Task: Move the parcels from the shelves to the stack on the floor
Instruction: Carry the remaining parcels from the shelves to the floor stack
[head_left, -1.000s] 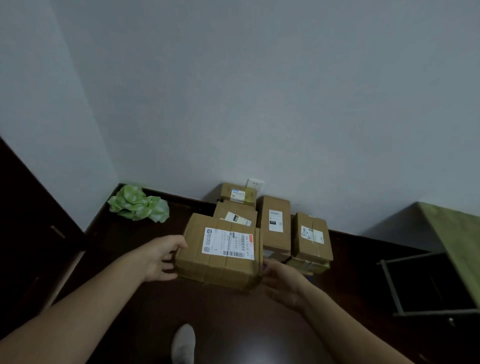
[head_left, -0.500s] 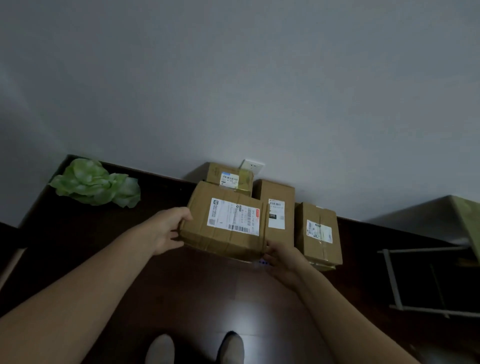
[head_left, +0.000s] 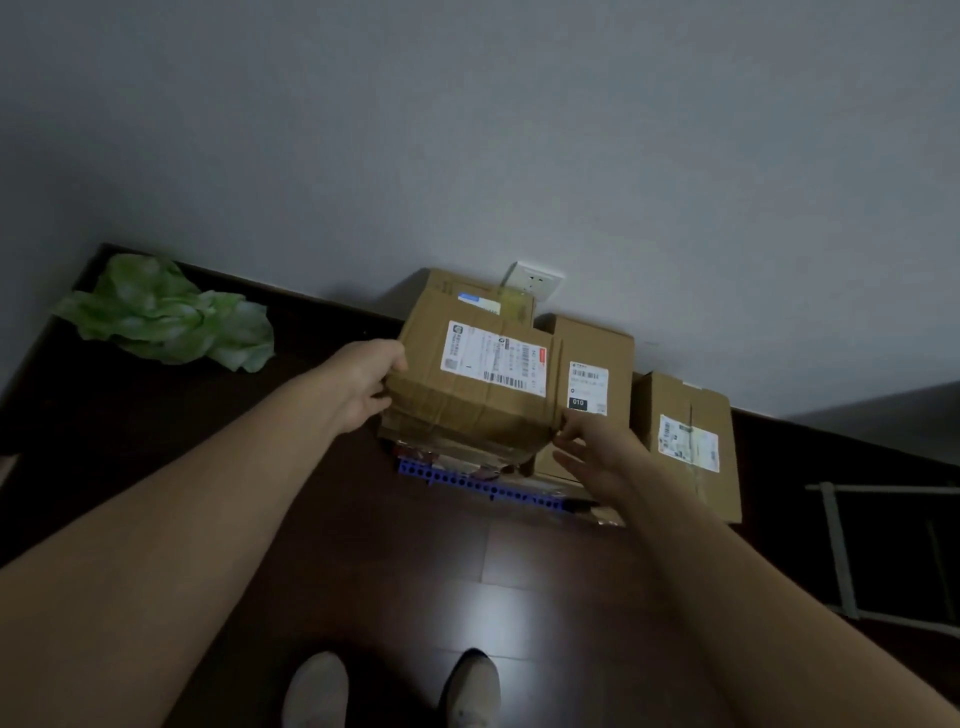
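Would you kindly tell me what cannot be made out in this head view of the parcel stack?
Label on the held parcel: text too small and blurred, head view.
Whatever lies under it: hidden by the parcel; only a blue perforated strip shows.
Left hand: fingertips hidden by the parcel's side.
Grey frame: cut off by the right edge.
Shelves: outside the view.

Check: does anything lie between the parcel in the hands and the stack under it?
Nothing visible does. The parcel, gripped by the left hand and touched by the right hand, sits directly above the stack; whether they touch is unclear.
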